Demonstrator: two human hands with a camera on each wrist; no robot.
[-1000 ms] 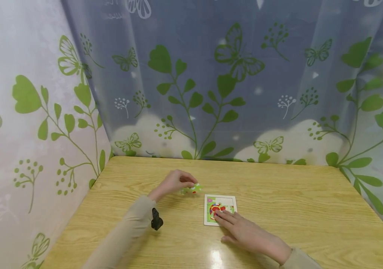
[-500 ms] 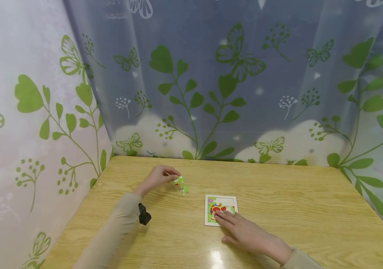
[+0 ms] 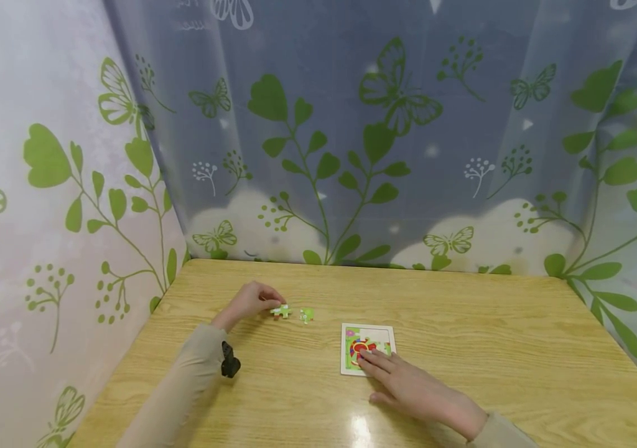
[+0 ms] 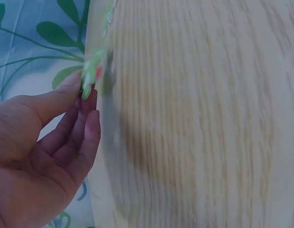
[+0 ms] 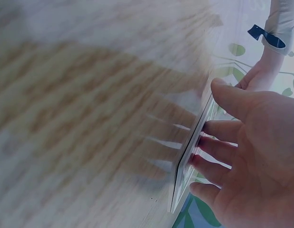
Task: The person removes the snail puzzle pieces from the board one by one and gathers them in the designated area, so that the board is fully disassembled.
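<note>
My left hand (image 3: pixel 250 303) pinches a green jigsaw piece (image 3: pixel 282 312) with a touch of red between thumb and fingertips. In the left wrist view that same piece (image 4: pixel 92 72) is held near the tabletop, seen nearly edge-on. Just right of it on the table lies a second green jigsaw piece (image 3: pixel 306 315). A white-framed puzzle board (image 3: pixel 350 371) sits at the middle, partly filled with a red, blue and green picture, its upper right showing bare white. The straight fingers of my right hand (image 3: pixel 408 387) rest on the board's lower part, covering some of the picture.
The wooden table (image 3: pixel 497 336) reaches back to a patterned curtain (image 3: pixel 318 149) with leaves and butterflies, which also lines both sides. A black camera mount (image 3: pixel 230 361) is strapped to the left wrist.
My left hand has moved left with its jigsaw piece and lowered it toward the table, and the second piece has come into full view. My right hand stays on the board.
</note>
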